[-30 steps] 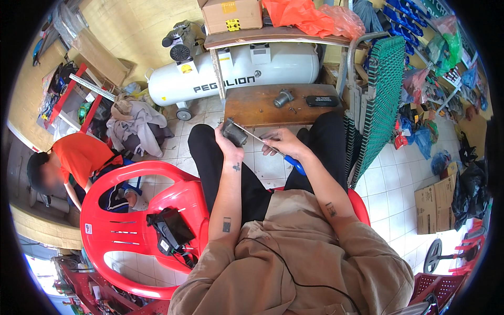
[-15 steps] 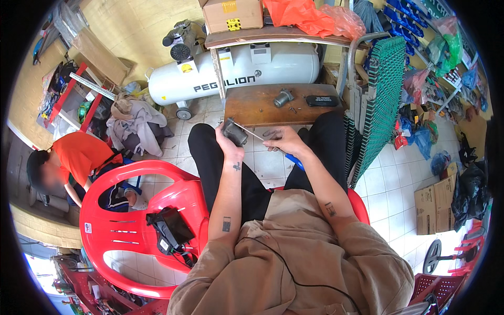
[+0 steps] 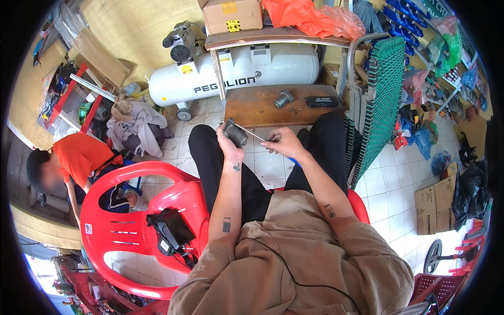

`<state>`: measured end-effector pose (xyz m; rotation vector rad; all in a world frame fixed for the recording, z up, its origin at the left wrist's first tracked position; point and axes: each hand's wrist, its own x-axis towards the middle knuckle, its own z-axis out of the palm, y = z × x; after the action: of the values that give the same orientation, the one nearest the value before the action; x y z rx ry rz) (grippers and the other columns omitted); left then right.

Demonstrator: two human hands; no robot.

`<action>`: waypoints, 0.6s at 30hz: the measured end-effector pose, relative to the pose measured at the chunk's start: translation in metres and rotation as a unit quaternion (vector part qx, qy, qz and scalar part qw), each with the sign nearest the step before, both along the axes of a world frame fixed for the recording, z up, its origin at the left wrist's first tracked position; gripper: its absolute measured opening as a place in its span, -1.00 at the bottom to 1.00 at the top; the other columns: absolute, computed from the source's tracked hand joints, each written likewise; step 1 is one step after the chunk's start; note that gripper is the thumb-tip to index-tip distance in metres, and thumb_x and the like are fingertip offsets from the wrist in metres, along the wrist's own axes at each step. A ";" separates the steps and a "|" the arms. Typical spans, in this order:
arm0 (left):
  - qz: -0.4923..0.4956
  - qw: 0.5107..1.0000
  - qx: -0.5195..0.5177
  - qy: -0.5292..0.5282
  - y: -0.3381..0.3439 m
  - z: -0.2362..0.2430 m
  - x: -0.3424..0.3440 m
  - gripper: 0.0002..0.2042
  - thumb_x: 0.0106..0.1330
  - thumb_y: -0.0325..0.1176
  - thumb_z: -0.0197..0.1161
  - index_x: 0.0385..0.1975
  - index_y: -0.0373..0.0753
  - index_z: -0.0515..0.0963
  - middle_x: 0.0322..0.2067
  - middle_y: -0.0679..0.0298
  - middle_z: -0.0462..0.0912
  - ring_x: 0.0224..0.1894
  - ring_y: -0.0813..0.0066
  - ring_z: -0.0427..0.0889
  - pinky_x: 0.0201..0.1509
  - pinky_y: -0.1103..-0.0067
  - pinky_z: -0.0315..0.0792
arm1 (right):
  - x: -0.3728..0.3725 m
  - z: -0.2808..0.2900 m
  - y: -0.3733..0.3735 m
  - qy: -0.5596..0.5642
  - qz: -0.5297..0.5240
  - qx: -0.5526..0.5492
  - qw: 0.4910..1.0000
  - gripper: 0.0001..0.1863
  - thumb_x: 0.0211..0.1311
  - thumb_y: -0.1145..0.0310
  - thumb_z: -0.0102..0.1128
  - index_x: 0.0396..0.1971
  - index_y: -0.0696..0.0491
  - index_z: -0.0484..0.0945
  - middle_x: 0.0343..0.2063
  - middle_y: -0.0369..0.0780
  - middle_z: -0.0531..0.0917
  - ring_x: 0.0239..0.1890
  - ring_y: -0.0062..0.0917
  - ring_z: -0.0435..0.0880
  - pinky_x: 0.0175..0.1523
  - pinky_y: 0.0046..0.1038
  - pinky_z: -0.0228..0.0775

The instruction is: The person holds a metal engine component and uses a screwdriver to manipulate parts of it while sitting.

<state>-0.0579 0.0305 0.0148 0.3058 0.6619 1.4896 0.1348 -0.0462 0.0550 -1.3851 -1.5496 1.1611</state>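
Note:
My left hand [image 3: 228,146] is wrapped round a small dark metal motor [image 3: 237,135], held above the gap between my knees. My right hand [image 3: 286,143] grips a screwdriver [image 3: 251,133] with a long thin shaft; a bit of its blue handle shows below the palm. The shaft's tip meets the upper end of the motor, though the exact contact point is too small to make out. On the low wooden table [image 3: 247,107] ahead lie a second grey metal motor [image 3: 283,98], a black case [image 3: 322,101] and a few small screws [image 3: 293,110].
A red plastic chair [image 3: 142,168] at my left carries a black device [image 3: 176,227] with a strap. Beyond the table lies a white air compressor [image 3: 262,68]. A green woven folding bed [image 3: 382,100] stands at the right. A person in orange [image 3: 84,155] crouches at far left.
My right hand has shifted slightly, and less of the screwdriver's blue handle shows. The motor stays almost in place. At far left, the person in orange has moved an arm.

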 end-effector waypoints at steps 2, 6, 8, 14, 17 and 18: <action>0.011 1.000 -0.003 0.027 -0.004 0.006 0.004 -0.70 0.31 -0.05 0.13 -0.26 -0.16 0.57 -0.38 0.28 0.65 -0.35 0.35 0.64 -0.23 0.41 0.53 | 0.000 0.001 -0.001 -0.012 -0.007 0.011 1.000 -0.75 0.21 0.31 0.41 -0.38 0.23 0.65 -0.51 -0.17 0.72 -0.59 -0.57 0.69 -0.49 -0.53 0.46; 0.004 0.998 -0.004 0.060 -0.003 0.005 0.003 -0.74 0.31 -0.08 0.19 -0.23 -0.14 0.55 -0.37 0.32 0.63 -0.35 0.39 0.63 -0.26 0.43 0.53 | -0.001 -0.005 0.002 -0.036 -0.003 0.021 0.999 -0.73 0.24 0.30 0.38 -0.41 0.24 0.64 -0.54 -0.18 0.71 -0.60 -0.57 0.68 -0.50 -0.53 0.42; 0.001 0.997 -0.008 0.075 -0.001 0.002 0.001 -0.75 0.31 -0.10 0.20 -0.23 -0.14 0.56 -0.38 0.33 0.63 -0.36 0.40 0.62 -0.27 0.44 0.53 | -0.001 -0.005 0.002 -0.042 0.003 0.024 0.999 -0.72 0.26 0.28 0.36 -0.41 0.25 0.64 -0.54 -0.18 0.71 -0.61 -0.57 0.67 -0.50 -0.53 0.40; -0.002 0.996 -0.006 0.092 -0.003 0.006 0.005 -0.75 0.31 -0.12 0.22 -0.22 -0.15 0.56 -0.37 0.32 0.63 -0.38 0.41 0.62 -0.30 0.47 0.52 | 0.003 -0.006 0.003 -0.018 0.029 0.013 0.999 -0.72 0.36 0.26 0.24 -0.35 0.22 0.64 -0.50 -0.19 0.74 -0.62 -0.58 0.67 -0.51 -0.52 0.38; 0.005 0.995 -0.004 0.100 0.000 0.001 0.004 -0.74 0.30 -0.11 0.23 -0.21 -0.16 0.56 -0.37 0.31 0.64 -0.38 0.40 0.63 -0.31 0.47 0.53 | 0.002 -0.004 0.003 -0.037 0.034 0.004 0.999 -0.72 0.40 0.27 0.17 -0.31 0.22 0.64 -0.49 -0.20 0.74 -0.59 -0.58 0.68 -0.50 -0.52 0.41; 0.004 0.995 -0.005 0.099 0.000 -0.001 0.003 -0.74 0.30 -0.11 0.22 -0.21 -0.16 0.56 -0.37 0.31 0.64 -0.38 0.40 0.64 -0.31 0.47 0.53 | 0.001 -0.004 0.003 -0.041 0.038 0.002 0.998 -0.72 0.42 0.27 0.14 -0.30 0.22 0.63 -0.49 -0.20 0.74 -0.58 -0.58 0.69 -0.50 -0.52 0.41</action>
<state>-0.0548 0.0305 0.0138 0.4474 0.8284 1.4754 0.1362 -0.0437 0.0510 -1.3984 -1.6747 1.1592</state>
